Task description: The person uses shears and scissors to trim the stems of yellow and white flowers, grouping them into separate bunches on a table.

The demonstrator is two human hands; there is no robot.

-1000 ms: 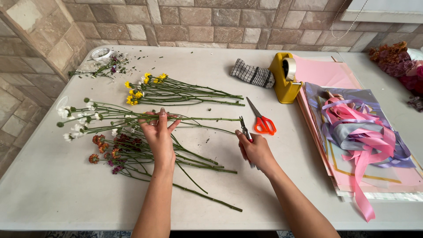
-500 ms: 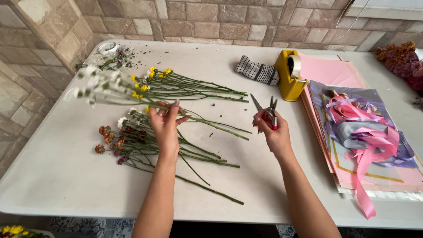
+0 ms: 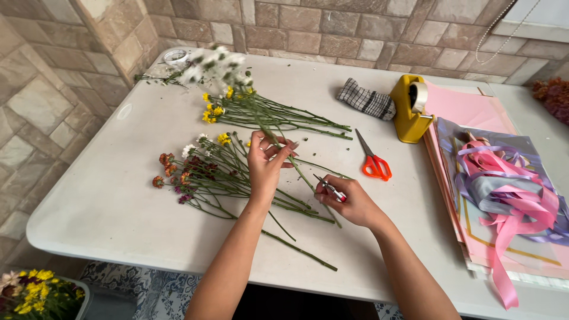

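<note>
My left hand (image 3: 268, 161) pinches a long green stem (image 3: 269, 131) and holds it up off the table; its white flower heads (image 3: 214, 64) point to the far left. My right hand (image 3: 351, 202) grips small red-handled snips (image 3: 332, 190) at the lower end of that same stem. Under my hands lies a bunch of orange, red and purple flowers (image 3: 178, 176) with long stems. A bunch of yellow flowers (image 3: 220, 110) lies just beyond it on the white table (image 3: 101, 201).
Orange-handled scissors (image 3: 373, 163) lie right of my hands. Behind them are a yellow tape dispenser (image 3: 408, 112) and a checked cloth (image 3: 366, 101). Pink paper sheets (image 3: 468, 109) with pink and lilac ribbons (image 3: 504, 195) fill the right side. A flower bucket (image 3: 38, 293) stands below left.
My left hand has lifted the white-flowered stem off the table. My right hand picked up the snips, raised them, then brought them down to the stem's lower end.
</note>
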